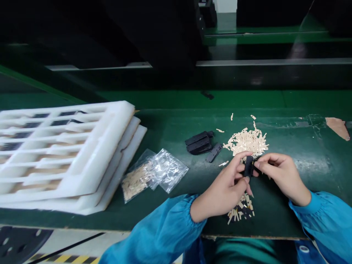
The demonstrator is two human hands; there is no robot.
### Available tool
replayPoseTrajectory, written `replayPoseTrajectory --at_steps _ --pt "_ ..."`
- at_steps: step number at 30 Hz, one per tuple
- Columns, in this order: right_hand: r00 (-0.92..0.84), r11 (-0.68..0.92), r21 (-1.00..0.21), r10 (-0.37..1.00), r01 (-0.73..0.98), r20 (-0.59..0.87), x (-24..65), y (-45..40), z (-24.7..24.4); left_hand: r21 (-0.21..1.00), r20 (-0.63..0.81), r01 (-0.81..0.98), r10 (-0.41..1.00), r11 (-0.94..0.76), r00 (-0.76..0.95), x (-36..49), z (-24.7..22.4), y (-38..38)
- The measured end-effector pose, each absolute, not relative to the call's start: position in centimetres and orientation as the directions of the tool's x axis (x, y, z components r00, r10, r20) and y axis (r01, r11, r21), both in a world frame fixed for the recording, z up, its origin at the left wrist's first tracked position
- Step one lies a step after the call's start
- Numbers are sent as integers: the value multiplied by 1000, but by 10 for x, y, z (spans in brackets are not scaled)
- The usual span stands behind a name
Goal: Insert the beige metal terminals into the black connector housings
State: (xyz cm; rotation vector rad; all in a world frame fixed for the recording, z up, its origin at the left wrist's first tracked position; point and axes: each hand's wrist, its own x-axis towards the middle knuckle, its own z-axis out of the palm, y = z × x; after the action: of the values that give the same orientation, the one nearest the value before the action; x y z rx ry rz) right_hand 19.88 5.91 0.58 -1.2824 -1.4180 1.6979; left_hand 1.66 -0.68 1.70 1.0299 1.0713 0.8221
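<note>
A small black plastic part (248,167) is gripped upright between the thumb and fingers of my left hand (224,189). My right hand (283,174) is pinched at the part's right edge; whatever its fingertips hold is too small to make out. Just beyond my hands lies a heap of small light metal pieces (246,141). A second, smaller pile of such pieces (242,209) sits under and in front of my left hand. Left of the heap, several black parts (199,142) are stacked, with one loose black part (213,152) beside them.
White foam trays (110,146) holding dark parts are stacked at the left. Clear plastic bags (169,170), one with light pieces (136,183), lie beside them. A torn brown scrap (338,127) is at the far right, and a dark piece (207,95) lies at the back.
</note>
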Motion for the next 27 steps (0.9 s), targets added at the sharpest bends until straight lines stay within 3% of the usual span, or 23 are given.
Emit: replayPoseTrajectory --at_steps 27 --pt "-312 -296 -947 895 123 -320 197 57 3 938 -298 -82 904 337 306 16 13 -7"
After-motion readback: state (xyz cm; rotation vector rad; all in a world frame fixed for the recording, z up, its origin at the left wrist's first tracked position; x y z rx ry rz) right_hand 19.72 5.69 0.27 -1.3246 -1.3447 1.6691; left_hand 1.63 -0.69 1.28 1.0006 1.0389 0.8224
